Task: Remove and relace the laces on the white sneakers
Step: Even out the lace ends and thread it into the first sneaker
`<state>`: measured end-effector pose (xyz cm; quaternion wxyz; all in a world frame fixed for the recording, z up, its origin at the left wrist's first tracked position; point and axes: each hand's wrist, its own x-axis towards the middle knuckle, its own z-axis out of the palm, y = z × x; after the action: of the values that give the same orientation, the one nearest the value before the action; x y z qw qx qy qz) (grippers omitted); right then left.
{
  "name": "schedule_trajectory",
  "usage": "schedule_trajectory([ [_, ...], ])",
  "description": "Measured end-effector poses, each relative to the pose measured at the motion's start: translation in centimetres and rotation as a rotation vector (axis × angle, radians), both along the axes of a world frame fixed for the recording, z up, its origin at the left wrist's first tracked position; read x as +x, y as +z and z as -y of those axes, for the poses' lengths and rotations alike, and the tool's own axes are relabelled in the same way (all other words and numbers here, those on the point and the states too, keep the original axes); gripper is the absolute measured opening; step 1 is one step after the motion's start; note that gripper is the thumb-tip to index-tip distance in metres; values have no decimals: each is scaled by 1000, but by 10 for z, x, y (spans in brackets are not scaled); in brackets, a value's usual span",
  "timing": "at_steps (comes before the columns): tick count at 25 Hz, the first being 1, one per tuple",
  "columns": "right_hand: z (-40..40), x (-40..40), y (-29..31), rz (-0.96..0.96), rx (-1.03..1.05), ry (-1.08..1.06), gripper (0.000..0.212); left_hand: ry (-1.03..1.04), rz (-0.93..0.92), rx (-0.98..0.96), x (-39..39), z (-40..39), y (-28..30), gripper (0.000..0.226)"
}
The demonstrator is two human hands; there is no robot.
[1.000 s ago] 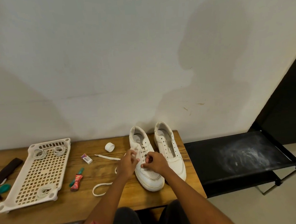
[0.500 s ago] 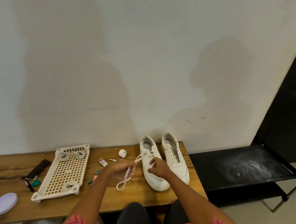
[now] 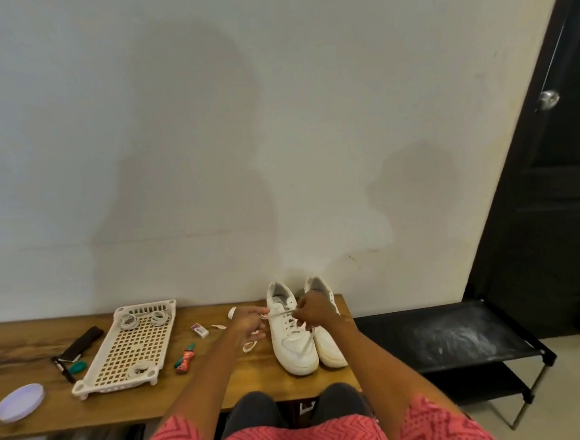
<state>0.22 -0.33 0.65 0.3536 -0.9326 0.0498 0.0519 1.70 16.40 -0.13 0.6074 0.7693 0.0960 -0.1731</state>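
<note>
Two white sneakers (image 3: 306, 328) stand side by side, toes toward you, at the right end of the wooden table (image 3: 225, 389), and from the single head view you are working on the left one. Your left hand (image 3: 251, 320) pinches a stretch of white lace (image 3: 278, 312) and draws it out sideways, taut, over the eyelets; your right hand (image 3: 314, 312) hovers over the tongue with fingers curled on the same lace, probably steadying it so the pull does not drag the shoe. A slack loop of lace (image 3: 249, 346) lies on the wood just beside the left shoe, below your left hand. Whether this pull is unthreading or rethreading I cannot tell. The right sneaker shows no lace at all, so judge the job about midway. Off to the left, well apart, sits a white slotted tray (image 3: 126, 355) holding coiled laces (image 3: 130, 321), likely spares kept within reach. Near it lie a marker (image 3: 64, 369), a purple lid (image 3: 19, 402), a small eraser (image 3: 199, 330) and a red-green tube (image 3: 185, 357)
</note>
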Motion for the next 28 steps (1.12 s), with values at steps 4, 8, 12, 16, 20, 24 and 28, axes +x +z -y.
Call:
schedule_trajectory([
  [4,26,7,13,158,65,-80,30,-57,11,130,-2,-1,-9,29],
  [8,16,16,19,269,740,-431,34,-271,-42,263,-7,0,-4,20],
  [12,15,23,28,388,966,-615,22,-251,-60,376,-1,-16,-12,20],
  [16,23,25,27,470,869,-665,24,-150,-128,502,4,-32,-26,20],
  [20,20,32,5,375,713,-423,27,-107,131,763,20,-29,-43,23],
  [24,3,39,-22,245,540,-179,25,12,276,216,35,7,-37,12],
  [28,-8,55,-59,218,389,-100,34,0,92,-107,43,41,-34,13],
])
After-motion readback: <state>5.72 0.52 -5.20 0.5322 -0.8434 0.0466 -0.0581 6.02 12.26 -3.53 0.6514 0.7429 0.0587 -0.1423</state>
